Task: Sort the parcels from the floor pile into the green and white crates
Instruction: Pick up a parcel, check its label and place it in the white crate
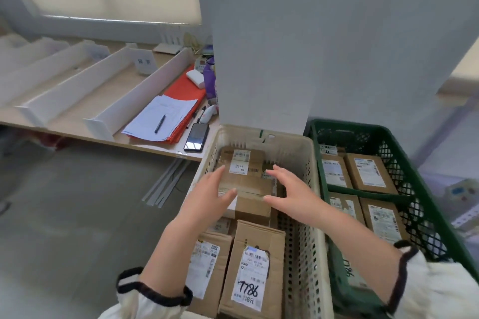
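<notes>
**Open hands either side of a parcel in the white crate**

A grey floor [64, 202] runs under a pale wooden tabletop [77, 101] carrying white plastic dividers [140, 90], a sheaf of white papers [166, 111] with a black pen [160, 124] on it, a red folder [184, 88] and a black phone [196, 137]. A broad white pillar [259, 59] rises behind two crates set side by side.

The cream-white perforated plastic crate [261, 132] holds several brown cardboard boxes. Topmost at its far end lies a flat brown cardboard parcel [248, 181] with a white label marked "134". The left hand [210, 194] and right hand [290, 189] flank it, fingers straight and spread, gripping nothing. Nearer the camera stands a taller brown box marked "7786" [251, 274].

The dark green lattice plastic crate [388, 142] to the right holds labelled brown boxes in compartments.

Whether the fingertips touch the parcel cannot be told. The forearms hide part of both crates, and most label print is too blurred to read.
</notes>
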Available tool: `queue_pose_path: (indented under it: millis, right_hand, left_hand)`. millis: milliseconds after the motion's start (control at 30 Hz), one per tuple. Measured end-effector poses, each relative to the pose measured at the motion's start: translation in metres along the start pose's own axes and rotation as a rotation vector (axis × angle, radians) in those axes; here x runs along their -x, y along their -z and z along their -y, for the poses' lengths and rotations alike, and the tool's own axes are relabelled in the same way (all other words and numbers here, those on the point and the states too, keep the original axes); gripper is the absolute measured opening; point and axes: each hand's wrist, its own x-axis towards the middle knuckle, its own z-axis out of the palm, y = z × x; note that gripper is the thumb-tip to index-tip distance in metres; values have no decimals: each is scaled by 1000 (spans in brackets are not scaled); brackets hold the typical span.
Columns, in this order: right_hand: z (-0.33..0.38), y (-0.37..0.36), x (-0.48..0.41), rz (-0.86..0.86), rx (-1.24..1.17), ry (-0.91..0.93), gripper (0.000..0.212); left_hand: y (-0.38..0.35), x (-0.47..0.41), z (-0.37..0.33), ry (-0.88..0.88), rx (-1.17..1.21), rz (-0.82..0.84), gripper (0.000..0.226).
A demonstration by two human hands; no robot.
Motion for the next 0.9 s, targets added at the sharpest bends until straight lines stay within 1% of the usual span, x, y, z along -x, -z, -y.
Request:
queue_pose_path:
  millis: [100, 200, 333, 467, 567, 667, 767, 900]
  right_hand:
    - [18, 8, -1, 83, 32, 114, 67]
    - [45, 1, -2, 177, 45, 264, 65]
    - [98, -43, 12, 325, 73, 453, 64]
    - [160, -109, 52, 473, 92, 660, 62]
    - [204, -161, 99, 563, 97, 827, 63]
    - [247, -213, 163, 691, 90, 964, 66]
    - [283, -267, 244, 796, 79, 1081, 69]
    - [314, -336, 364, 964, 71, 1276, 70]
  left_hand:
    - [16, 30, -8, 53, 17, -104, 66]
    - [35, 73, 4, 146, 18, -208, 66]
    - [61, 158, 34, 367, 26, -369, 68]
    - [76, 271, 54, 612, 87, -527, 68]
    - [84, 364, 62, 767, 84, -634, 68]
    - [87, 465, 60, 900, 81, -750, 67]
    - [79, 577, 50, 1047, 68, -849, 66]
    - [47, 723, 26, 1266, 42, -980, 68]
